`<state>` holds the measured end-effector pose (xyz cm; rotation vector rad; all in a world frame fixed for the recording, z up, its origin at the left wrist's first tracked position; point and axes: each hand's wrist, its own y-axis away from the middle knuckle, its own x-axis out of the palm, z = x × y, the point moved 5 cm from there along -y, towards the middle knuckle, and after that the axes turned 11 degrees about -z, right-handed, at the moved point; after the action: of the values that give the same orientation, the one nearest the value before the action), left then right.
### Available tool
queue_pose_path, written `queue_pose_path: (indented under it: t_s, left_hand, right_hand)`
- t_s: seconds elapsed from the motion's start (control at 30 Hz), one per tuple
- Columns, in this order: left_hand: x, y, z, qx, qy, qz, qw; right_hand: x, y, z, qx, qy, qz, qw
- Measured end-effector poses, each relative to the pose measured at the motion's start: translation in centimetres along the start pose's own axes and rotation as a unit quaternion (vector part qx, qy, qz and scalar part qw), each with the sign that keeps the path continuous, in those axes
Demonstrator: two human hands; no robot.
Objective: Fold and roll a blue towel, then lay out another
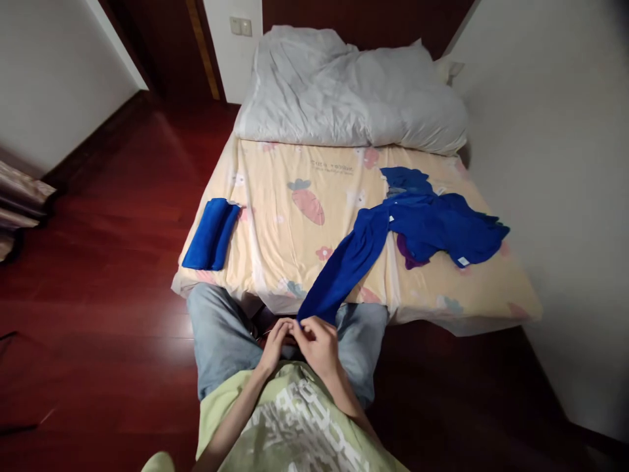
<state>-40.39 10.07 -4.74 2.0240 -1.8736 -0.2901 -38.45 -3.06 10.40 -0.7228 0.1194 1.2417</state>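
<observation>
A long blue towel (344,262) stretches from the pile on the bed down over the near edge to my lap. My right hand (318,344) is closed on its near end, thumb and fingers pinched at the corner. Right beside it, my left hand (276,344) has its fingertips pressed together at the same corner; the exact grip is partly hidden. The far end of this towel runs into a loose heap of blue cloths (442,223) with white tags. A purple cloth (410,252) peeks out under the heap. On the left lies a neatly folded blue towel (211,235).
The bed (275,262) has a pale yellow sheet printed with carrots and flowers. A bunched grey-white quilt (354,92) lies at its head. A wall (555,164) runs along the right side, and dark red floor (108,275) surrounds my seat. A curtain (19,203) hangs far left.
</observation>
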Motion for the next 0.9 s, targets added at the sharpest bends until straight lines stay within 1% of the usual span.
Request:
queue_pose_path:
  t_s: [0.07,0.13,0.17,0.23,0.3,0.4,0.43,0.5,0.53,0.6,0.67,0.7,0.73,0.8,0.87,0.9]
  left_hand:
    - [-3.6,2.3,-0.7,-0.035,0.069,-0.028,0.997]
    - [-6.9,3.9,-2.3,-0.048,0.088,-0.038,0.994]
    - [-8.2,4.5,-3.2,-0.049,0.071,-0.036,0.996]
    - [-10.2,5.2,-5.0,-0.051,-0.003,-0.025,0.998]
    - [-11.3,5.5,-6.4,-0.052,-0.072,-0.011,0.996]
    - [-11.6,5.6,-7.6,-0.025,-0.133,0.007,0.991]
    - [-11.5,5.5,-7.9,-0.004,-0.161,0.007,0.987]
    - [-11.0,5.7,-8.6,0.061,-0.231,-0.011,0.971]
    - [-10.7,5.9,-9.1,0.103,-0.266,-0.027,0.958]
    - [-10.0,6.8,-10.4,0.196,-0.327,-0.055,0.923]
    - [-9.2,8.2,-11.7,0.275,-0.381,-0.063,0.881]
    - [-8.9,8.9,-12.3,0.302,-0.407,-0.06,0.86]
    - [-8.8,9.6,-12.8,0.323,-0.43,-0.052,0.841]
    - [-9.2,11.1,-13.7,0.358,-0.458,-0.037,0.813]
    - [-10.3,12.6,-14.8,0.391,-0.461,-0.03,0.796]
    - [-11.0,13.4,-15.4,0.406,-0.456,-0.032,0.791]
  right_hand:
    - [3.6,2.7,1.1,-0.008,-0.018,0.049,0.999]
    - [6.6,5.3,1.9,-0.018,-0.033,0.087,0.996]
    - [7.8,6.4,2.3,-0.027,-0.036,0.105,0.993]
    - [9.7,8.2,2.8,-0.05,-0.033,0.147,0.987]
    - [10.8,9.3,3.0,-0.068,-0.022,0.191,0.979]
    - [10.9,9.7,3.0,-0.076,-0.012,0.248,0.966]
    - [10.6,9.6,3.1,-0.08,-0.018,0.264,0.961]
    - [9.6,8.8,3.4,-0.09,-0.049,0.288,0.952]
    - [8.9,8.1,3.5,-0.092,-0.067,0.287,0.951]
    - [7.2,5.9,3.5,-0.089,-0.082,0.257,0.959]
    - [6.0,3.3,3.2,-0.098,-0.054,0.233,0.966]
    - [5.8,2.1,3.0,-0.118,-0.032,0.244,0.962]
    - [5.8,1.0,2.8,-0.147,-0.014,0.274,0.95]
    - [6.5,-0.4,2.1,-0.214,0.008,0.361,0.908]
    - [7.1,-1.6,0.8,-0.259,0.031,0.422,0.868]
    - [7.4,-2.2,-0.1,-0.27,0.047,0.435,0.857]
